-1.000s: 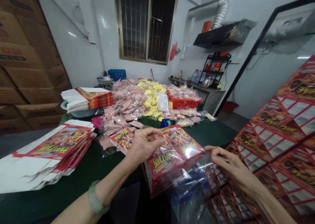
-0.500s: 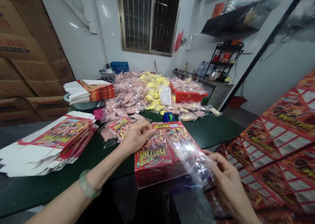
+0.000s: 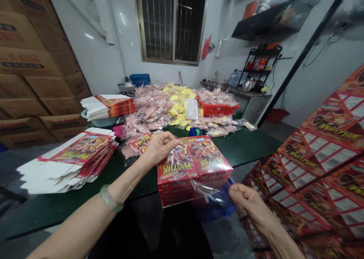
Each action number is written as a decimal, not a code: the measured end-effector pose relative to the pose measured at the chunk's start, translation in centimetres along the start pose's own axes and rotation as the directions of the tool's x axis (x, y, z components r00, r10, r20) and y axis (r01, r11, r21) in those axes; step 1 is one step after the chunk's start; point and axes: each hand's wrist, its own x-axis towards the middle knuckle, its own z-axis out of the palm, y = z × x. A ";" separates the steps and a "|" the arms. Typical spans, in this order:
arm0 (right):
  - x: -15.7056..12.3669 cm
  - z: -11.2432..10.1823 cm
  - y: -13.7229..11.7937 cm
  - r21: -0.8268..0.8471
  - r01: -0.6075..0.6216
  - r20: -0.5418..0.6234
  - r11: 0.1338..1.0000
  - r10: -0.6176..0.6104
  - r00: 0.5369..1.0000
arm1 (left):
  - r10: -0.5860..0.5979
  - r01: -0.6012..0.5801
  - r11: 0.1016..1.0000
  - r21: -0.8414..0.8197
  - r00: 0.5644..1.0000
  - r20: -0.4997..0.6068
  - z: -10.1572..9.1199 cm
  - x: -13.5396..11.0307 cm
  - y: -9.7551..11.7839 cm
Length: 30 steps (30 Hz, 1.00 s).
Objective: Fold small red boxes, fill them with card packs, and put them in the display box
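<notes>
Two red printed boxes (image 3: 180, 171) lie side by side at the table's front edge, apparently on more boxes below. Clear plastic film (image 3: 209, 189) covers their tops and front and stretches toward the lower right. My left hand (image 3: 160, 147) is pinched at the upper left corner of the boxes, apparently on the film's edge. At the right, my right hand (image 3: 246, 198) is closed in a fist on the film, beside the near right corner. A small red printed packet (image 3: 140, 143) lies behind my left wrist. Close behind the boxes stands a blue tape dispenser (image 3: 195, 131).
Flat red-and-white cartons (image 3: 76, 158) are stacked on the green table (image 3: 241, 149) at left. Bagged pink and yellow items (image 3: 159, 107) are heaped behind, near a red basket (image 3: 218, 110). Printed boxes (image 3: 307, 168) pile high at right; brown cartons (image 3: 25, 62) rise at left.
My right hand has moved down and slightly left, drawing the film from above the boxes down over their front. My left hand stays pinched at the upper left corner.
</notes>
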 end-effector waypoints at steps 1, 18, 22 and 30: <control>-0.2 -1.1 -0.2 -0.068 0.007 -0.022 0.998 -0.008 1.000 | 0.002 -0.002 1.000 0.008 1.000 -0.004 -0.3 0.0 0.1; 8.5 11.2 -18.3 -0.314 0.551 0.611 0.773 -0.280 0.740 | -0.106 0.103 0.994 0.023 0.971 0.214 -2.9 -1.5 1.7; 9.8 11.9 -17.9 -0.201 0.443 0.639 0.874 -0.226 0.735 | -0.166 0.186 0.972 -0.140 0.976 0.144 -5.1 -1.9 0.2; 11.0 13.6 -17.7 -0.176 0.393 0.703 0.903 -0.164 0.692 | -0.229 0.227 0.937 -0.265 0.973 0.025 -5.7 -2.0 -0.2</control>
